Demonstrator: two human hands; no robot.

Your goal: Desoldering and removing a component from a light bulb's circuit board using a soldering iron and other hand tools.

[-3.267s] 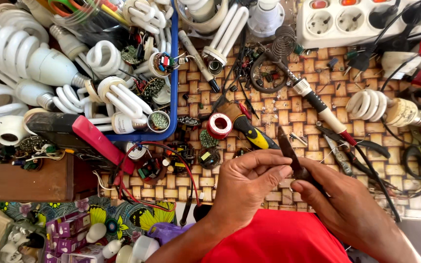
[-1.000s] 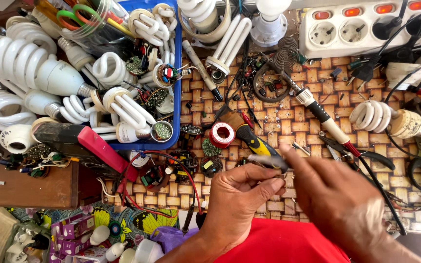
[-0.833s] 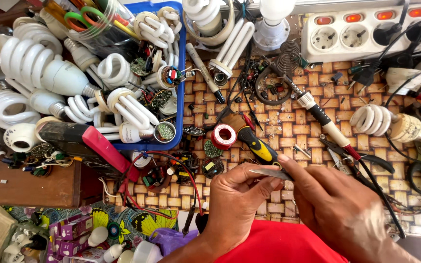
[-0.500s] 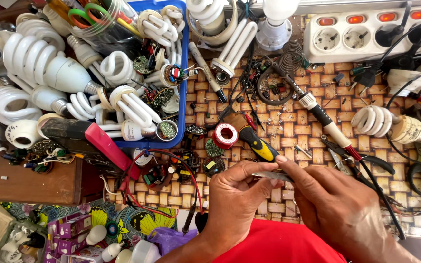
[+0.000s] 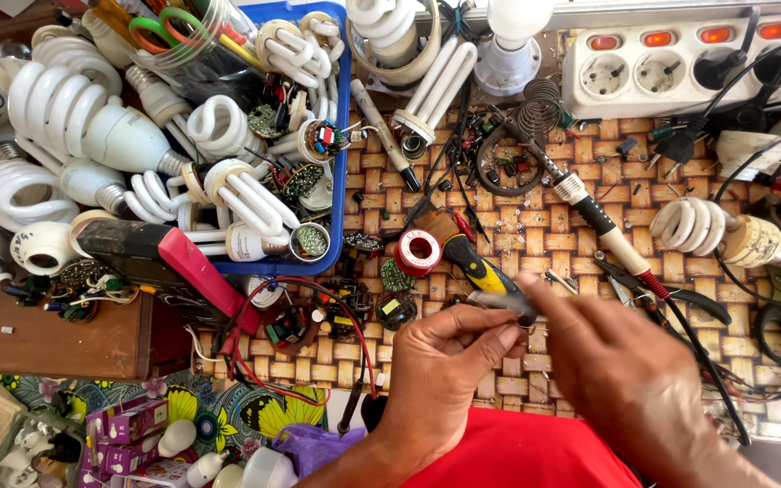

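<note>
Both hands (image 5: 535, 361) pinching small part (image 5: 492, 301)

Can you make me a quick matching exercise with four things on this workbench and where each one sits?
Things:
1. power strip
2. blue bin
3. soldering iron
4. tape roll

Places:
A. holds spiral bulbs, upper left
B. top right edge
C. lies slanted across the woven mat, right of centre
D. on the mat, just right of the bin

Pairs: 1-B, 2-A, 3-C, 4-D

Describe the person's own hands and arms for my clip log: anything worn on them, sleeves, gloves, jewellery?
Both hands are bare: the left hand and the right hand show no gloves, and no ring shows on the fingers. No watch or band appears at either wrist, and no sleeve covers the visible forearms. A red garment fills the space below the hands.
</note>
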